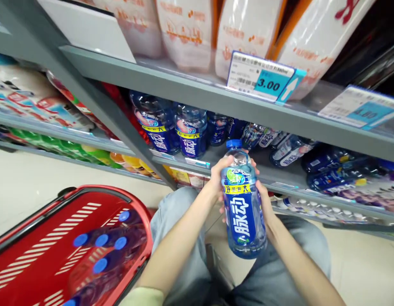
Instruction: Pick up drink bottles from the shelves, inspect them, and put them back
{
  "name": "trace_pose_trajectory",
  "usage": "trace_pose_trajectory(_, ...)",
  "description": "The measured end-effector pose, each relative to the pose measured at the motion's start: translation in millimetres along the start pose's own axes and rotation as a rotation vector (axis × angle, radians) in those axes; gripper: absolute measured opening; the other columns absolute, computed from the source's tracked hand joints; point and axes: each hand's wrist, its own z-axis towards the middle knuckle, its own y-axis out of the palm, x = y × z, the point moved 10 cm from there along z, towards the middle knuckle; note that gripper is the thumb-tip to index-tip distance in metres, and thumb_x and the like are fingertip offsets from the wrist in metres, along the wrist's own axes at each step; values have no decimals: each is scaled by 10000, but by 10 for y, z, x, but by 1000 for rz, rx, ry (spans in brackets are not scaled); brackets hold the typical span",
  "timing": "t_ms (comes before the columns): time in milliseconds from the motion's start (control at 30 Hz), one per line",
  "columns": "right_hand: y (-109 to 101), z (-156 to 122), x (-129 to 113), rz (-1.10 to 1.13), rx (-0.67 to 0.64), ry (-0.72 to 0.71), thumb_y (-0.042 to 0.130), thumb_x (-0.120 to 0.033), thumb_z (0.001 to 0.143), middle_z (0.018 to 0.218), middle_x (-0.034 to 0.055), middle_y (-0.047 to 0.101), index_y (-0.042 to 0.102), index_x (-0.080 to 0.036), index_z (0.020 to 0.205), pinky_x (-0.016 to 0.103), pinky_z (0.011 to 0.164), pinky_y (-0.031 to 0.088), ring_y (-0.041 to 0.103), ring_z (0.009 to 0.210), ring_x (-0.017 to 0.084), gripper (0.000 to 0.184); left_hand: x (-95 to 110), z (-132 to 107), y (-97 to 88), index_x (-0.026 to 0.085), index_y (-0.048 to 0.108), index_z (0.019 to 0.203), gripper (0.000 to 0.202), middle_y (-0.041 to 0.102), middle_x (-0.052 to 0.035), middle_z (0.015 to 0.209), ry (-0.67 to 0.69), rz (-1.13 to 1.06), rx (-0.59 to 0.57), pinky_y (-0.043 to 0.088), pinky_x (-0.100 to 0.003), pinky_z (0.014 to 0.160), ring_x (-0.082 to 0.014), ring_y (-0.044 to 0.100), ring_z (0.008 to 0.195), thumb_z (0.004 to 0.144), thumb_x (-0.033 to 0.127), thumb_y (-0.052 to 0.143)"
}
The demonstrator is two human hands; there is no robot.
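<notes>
Between my two hands I hold a large blue drink bottle (243, 212), tilted with its blue cap toward the shelf and its label facing me. My left hand (218, 176) wraps round its upper left side, fingers partly behind it. Round the upper right side curls my right hand (259, 182), with most of its fingers hidden behind the bottle. Just beyond my hands, similar upright blue bottles (191, 131) stand on the lower shelf (262, 168). Smaller bottles (289, 148) lie on their sides to the right.
On the floor at left, a red shopping basket (27, 250) holds several blue-capped bottles (112, 259). White-and-orange packs (187, 34) fill the shelf above, its edge carrying price tags (265, 76). A grey upright post (98, 93) divides the shelving. My knees (174, 212) are bent close to the shelf.
</notes>
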Motion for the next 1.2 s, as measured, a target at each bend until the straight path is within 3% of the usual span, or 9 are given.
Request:
trace_pose_trajectory(200, -250, 87, -93, 23, 190, -62, 722, -632, 732, 927, 79, 800, 733, -188, 1042, 489, 889, 579, 740, 966, 328, 542, 1, 8, -191, 141, 624, 989, 506, 737, -93, 847, -9, 221, 198, 559, -370, 694, -282, 724, 758, 640, 464, 793)
trace_pose_trajectory(433, -355, 95, -45, 53, 258, -175, 777, -598, 724, 970, 16, 804, 747, -239, 1041, 412, 906, 577, 740, 973, 280, 479, -62, -89, -249, 143, 603, 1043, 522, 742, -91, 860, -69, 221, 211, 558, -380, 720, -282, 730, 773, 655, 443, 782)
trace_pose_trajectory(600, -330, 91, 12, 85, 211, -191, 741, -632, 748, 1035, 31, 796, 741, -229, 1103, 405, 886, 578, 737, 968, 278, 537, -76, -129, -240, 147, 613, 1009, 499, 747, -93, 859, -74, 216, 214, 564, -396, 732, -297, 735, 783, 657, 450, 794)
trace_pose_trajectory(800, -203, 179, 35, 95, 205, -208, 794, -579, 694, 930, 5, 806, 764, -244, 994, 402, 888, 575, 736, 978, 283, 451, 15, -169, -234, 136, 664, 992, 495, 749, -104, 809, -96, 112, 237, 578, -425, 748, -319, 741, 809, 731, 555, 699)
trace_pose_trajectory(1200, -66, 402, 391, 172, 100, -197, 666, -643, 802, 1044, 9, 791, 750, -250, 1091, 407, 932, 550, 712, 1031, 273, 496, 284, -384, -403, 116, 686, 990, 385, 760, -138, 980, -39, 185, 291, 577, -417, 811, -323, 731, 928, 765, 429, 691)
